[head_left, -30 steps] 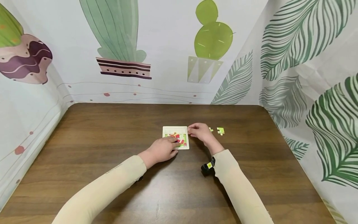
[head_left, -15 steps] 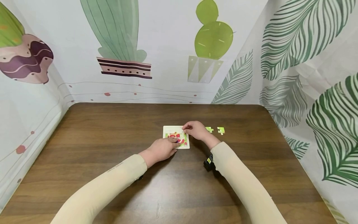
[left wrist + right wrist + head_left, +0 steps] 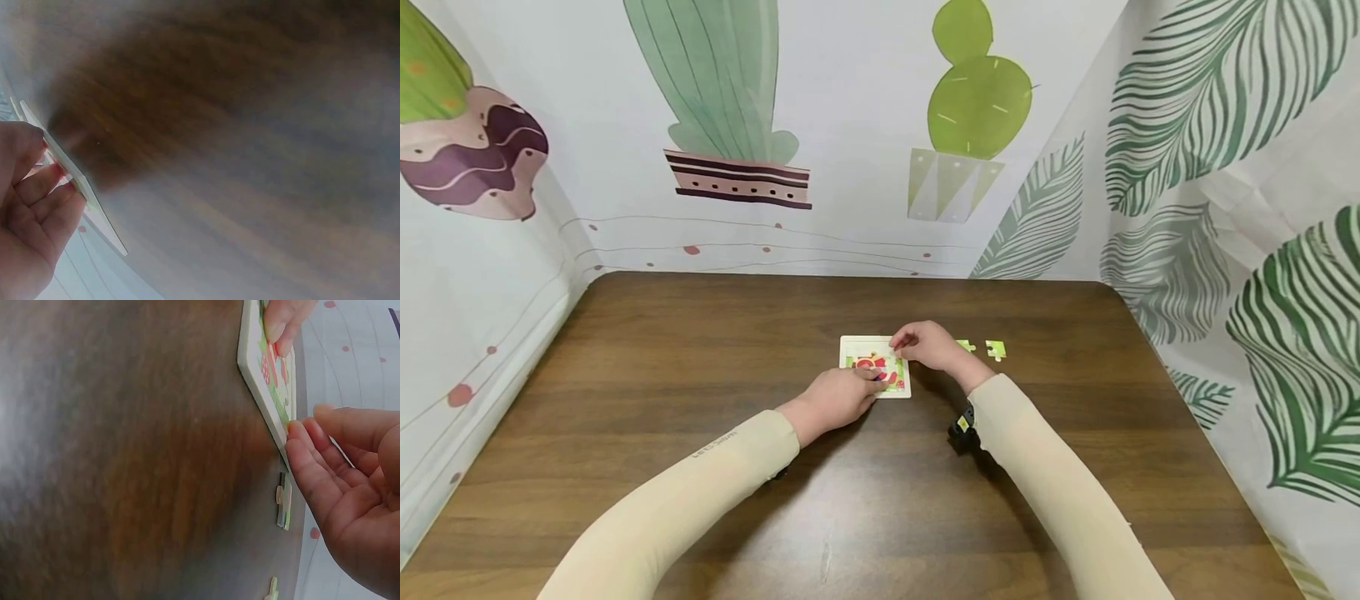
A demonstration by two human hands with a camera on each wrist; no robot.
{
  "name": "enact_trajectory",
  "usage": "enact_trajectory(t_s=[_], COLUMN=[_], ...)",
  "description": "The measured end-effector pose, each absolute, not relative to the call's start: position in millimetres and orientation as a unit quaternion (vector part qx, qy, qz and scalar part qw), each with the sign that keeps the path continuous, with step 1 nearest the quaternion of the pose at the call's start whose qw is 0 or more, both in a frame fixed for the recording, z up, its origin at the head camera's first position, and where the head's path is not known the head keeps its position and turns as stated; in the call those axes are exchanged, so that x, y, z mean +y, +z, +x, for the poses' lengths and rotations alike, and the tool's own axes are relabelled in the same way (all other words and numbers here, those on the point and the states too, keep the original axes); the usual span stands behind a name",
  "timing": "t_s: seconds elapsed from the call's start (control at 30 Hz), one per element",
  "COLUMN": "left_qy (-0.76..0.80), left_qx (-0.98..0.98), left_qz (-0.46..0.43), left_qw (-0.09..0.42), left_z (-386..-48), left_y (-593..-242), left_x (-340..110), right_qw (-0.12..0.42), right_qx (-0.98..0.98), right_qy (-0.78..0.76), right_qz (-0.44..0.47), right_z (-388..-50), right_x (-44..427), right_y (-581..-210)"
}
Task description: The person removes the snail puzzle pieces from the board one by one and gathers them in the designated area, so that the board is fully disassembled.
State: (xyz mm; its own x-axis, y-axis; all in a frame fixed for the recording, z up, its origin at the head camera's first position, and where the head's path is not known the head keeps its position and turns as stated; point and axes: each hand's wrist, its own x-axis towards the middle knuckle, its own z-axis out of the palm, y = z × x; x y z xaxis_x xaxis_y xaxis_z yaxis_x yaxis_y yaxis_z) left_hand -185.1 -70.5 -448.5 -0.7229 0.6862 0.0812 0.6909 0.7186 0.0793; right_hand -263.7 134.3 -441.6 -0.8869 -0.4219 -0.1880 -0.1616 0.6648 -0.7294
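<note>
Puzzle tray (image 3: 863, 342): lies flat on the tabletop (image 3: 715, 325), about midway between its left and right edges and closer to the far edge than the near one.
Printed picture (image 3: 867, 362): covers the near part of the tray; a pale strip along the far side shows none of it.
Left hand (image 3: 835, 396): stays where it was a second ago, fingers side by side and pressed on the picture, seemingly steadying the tray.
Right hand (image 3: 925, 343): has moved from just outside the tray's right edge to its far right corner, barely shifting in the last half second.
Right fingers (image 3: 303, 456): bent, tips at the tray's rim; I cannot tell whether they pinch anything.
Loose pieces: an inner piece (image 3: 967, 344), partly hidden by the right hand, and an outer piece (image 3: 996, 349), both towards the tabletop's far right corner.
Picture so far: apparently unfinished; the shift brings the right hand to the pale strip.
</note>
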Motion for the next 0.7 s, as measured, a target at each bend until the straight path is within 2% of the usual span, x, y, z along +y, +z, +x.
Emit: enact_trajectory(t_s=[0.37, 0.7], left_qy=[-0.049, -0.045], left_qx=[-0.929, -0.931], left_qz=[-0.367, -0.363], left_qw=[0.023, 0.021], left_z=[-184.5, -183.8], left_y=[-449.0, -449.5], left_x=[-70.5, -70.5], right_qw=[0.168, 0.216], right_qx=[0.882, 0.853], right_qy=[-0.426, -0.471], right_qz=[-0.111, -0.058], right_z=[-262.4, -261.5], right_x=[128.4, 134.6], right_y=[-444.4, -448.5])
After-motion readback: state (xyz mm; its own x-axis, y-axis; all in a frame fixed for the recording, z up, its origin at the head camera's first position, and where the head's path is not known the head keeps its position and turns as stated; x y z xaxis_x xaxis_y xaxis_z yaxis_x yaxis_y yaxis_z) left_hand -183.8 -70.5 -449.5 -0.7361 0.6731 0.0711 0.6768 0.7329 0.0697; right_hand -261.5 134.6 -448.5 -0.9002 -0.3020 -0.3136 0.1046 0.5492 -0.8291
